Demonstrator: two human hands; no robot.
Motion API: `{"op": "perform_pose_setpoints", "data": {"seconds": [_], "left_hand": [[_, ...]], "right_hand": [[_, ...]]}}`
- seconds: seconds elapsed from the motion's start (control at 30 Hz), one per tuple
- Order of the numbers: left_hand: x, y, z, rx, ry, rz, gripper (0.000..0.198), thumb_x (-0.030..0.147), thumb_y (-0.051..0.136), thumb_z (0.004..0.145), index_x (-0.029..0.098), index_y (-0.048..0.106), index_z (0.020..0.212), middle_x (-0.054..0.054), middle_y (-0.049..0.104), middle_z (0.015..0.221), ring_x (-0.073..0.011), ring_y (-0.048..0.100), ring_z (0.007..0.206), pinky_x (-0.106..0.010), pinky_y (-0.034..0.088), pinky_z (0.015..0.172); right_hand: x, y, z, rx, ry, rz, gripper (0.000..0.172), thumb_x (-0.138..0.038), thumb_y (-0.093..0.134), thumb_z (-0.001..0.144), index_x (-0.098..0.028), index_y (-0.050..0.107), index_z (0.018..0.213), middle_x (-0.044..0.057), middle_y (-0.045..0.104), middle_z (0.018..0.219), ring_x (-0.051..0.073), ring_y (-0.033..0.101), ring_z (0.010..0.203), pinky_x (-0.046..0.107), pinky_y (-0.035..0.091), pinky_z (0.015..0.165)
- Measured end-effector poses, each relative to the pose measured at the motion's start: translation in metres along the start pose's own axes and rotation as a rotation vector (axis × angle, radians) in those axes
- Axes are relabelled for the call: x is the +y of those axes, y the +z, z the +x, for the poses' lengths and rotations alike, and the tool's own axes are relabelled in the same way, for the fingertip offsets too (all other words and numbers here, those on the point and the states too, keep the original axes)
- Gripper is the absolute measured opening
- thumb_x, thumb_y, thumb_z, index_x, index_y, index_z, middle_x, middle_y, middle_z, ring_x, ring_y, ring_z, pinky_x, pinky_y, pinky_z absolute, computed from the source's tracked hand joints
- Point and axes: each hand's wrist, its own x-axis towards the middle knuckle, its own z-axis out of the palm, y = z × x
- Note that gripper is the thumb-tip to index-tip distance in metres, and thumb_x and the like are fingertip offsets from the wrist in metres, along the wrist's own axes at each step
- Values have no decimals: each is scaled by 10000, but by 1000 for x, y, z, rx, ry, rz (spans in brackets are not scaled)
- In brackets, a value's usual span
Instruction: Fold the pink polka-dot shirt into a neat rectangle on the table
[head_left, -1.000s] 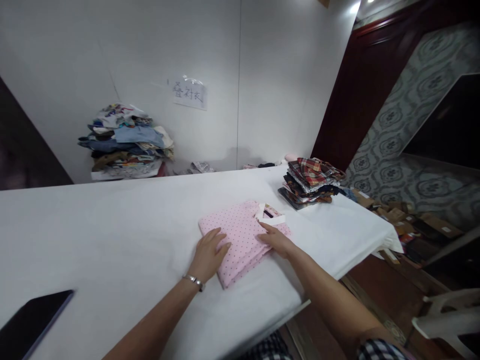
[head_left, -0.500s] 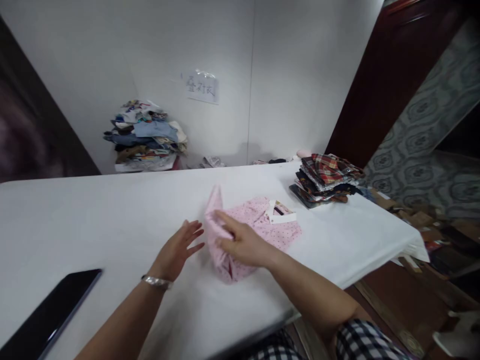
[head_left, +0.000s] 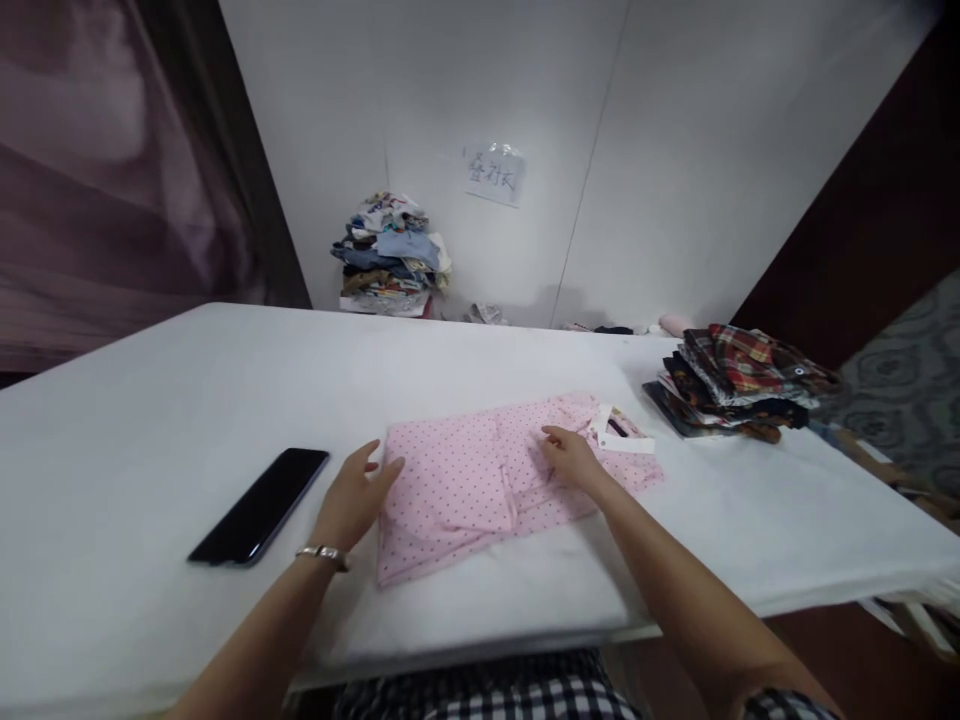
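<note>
— Fingers first: what are the two hands doing?

— Left hand [head_left: 354, 498] lies with its fingers [head_left: 373, 474] loosely spread, not pinching anything; the fingertips meet the left edge of the pink dotted shirt [head_left: 480, 480] while the heel rests on the counter [head_left: 135, 420]. A metal bracelet [head_left: 322, 552] sits on that wrist. Right hand [head_left: 574, 458] lies palm-down on the shirt, fingers [head_left: 556, 436] slightly parted and pressing flat on the fabric just short of the white collar [head_left: 626, 440] (no pinch that I can make out).

— And where does the shirt lie?

— Flat and folded on the white counter, near its front edge and about midway along it, collar end pointing toward the right. The lower left corner of the fabric reaches closest to the front edge.

— Anything else on the surface?

— A dark phone [head_left: 259, 505] lies face-up to the left of the left hand, apart from the shirt. Toward the far right corner sits a stack of folded plaid shirts [head_left: 739, 385], well apart from the pink one. Beyond the far edge, against the wall, there is a heap of mixed clothes [head_left: 390, 255], with a paper sign [head_left: 493, 175] taped up beside it (its writing is too small to read).
</note>
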Motion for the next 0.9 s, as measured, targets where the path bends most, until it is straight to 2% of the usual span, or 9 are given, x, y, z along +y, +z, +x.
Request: {"op": "perform_pose_setpoints", "data": {"seconds": [0.07, 0.13, 0.23, 0.33, 0.5, 0.6, 0.73, 0.8, 0.9], "left_hand": [[4, 3, -2, 26, 173, 199, 672, 555, 535, 768, 144, 474, 1295, -160, 507, 1304, -306, 514, 1145, -460, 418, 959], [11, 6, 2, 15, 317, 358, 614, 541, 459, 814, 122, 506, 1260, -146, 489, 1339, -287, 463, 1210, -430, 378, 1014], [23, 13, 22, -67, 411, 569, 585, 497, 366, 874, 110, 481, 1298, -121, 458, 1391, -247, 375, 1296, -381, 288, 1085], [32, 24, 50, -141, 401, 679, 557, 442, 345, 890, 119, 453, 1330, -115, 450, 1405, -248, 363, 1308, -384, 294, 1070], [34, 42, 76, -164, 368, 718, 454, 383, 408, 846, 132, 583, 1182, -154, 597, 1214, -305, 498, 1161, -434, 388, 943], [37, 41, 80, -138, 386, 709, 357, 328, 431, 822, 142, 647, 1035, -141, 634, 1116, -286, 531, 1091, -398, 399, 912], [41, 23, 84, -73, 390, 646, 345, 330, 371, 848, 164, 659, 939, -110, 651, 1062, -237, 564, 1023, -331, 416, 882], [38, 16, 86, -65, 375, 619, 344, 331, 379, 845, 164, 661, 949, -107, 660, 1055, -231, 580, 1006, -318, 425, 878], [26, 14, 86, -77, 360, 584, 402, 340, 454, 817, 135, 613, 1124, -128, 620, 1188, -243, 557, 1100, -320, 415, 935]], "right_hand": [[-5, 8, -6, -75, 2, 85, 548, -371, 492, 858, -143, 459, 1356, 88, 669, 925, 186, 623, 769, 302, 488, 662], [-14, 20, -14, -219, 22, 198, 650, -417, 537, 838, -195, 355, 1422, 64, 656, 899, 166, 608, 711, 279, 477, 598], [-25, 38, -23, -403, 31, 284, 777, -483, 615, 784, -290, 270, 1453, 45, 642, 925, 152, 588, 676, 287, 480, 590], [-29, 50, -30, -381, -10, 264, 818, -465, 657, 755, -314, 263, 1455, 61, 637, 1046, 186, 608, 805, 339, 497, 715], [-26, 58, -40, -315, -65, 222, 821, -335, 684, 723, -280, 300, 1447, 62, 534, 1320, 260, 520, 1151, 412, 404, 975], [-31, 62, -44, -281, -52, 272, 777, -236, 641, 723, -275, 330, 1434, 49, 513, 1350, 251, 509, 1177, 408, 408, 987], [-47, 67, -46, -269, -71, 360, 691, -190, 602, 728, -267, 413, 1388, 32, 455, 1409, 229, 489, 1209, 381, 417, 993], [-54, 69, -47, -287, -81, 368, 679, -188, 594, 732, -264, 421, 1384, 31, 399, 1451, 231, 479, 1223, 381, 418, 993], [-57, 71, -47, -323, -38, 334, 684, -164, 578, 728, -246, 417, 1388, 54, 376, 1464, 247, 503, 1197, 394, 441, 963]]}}
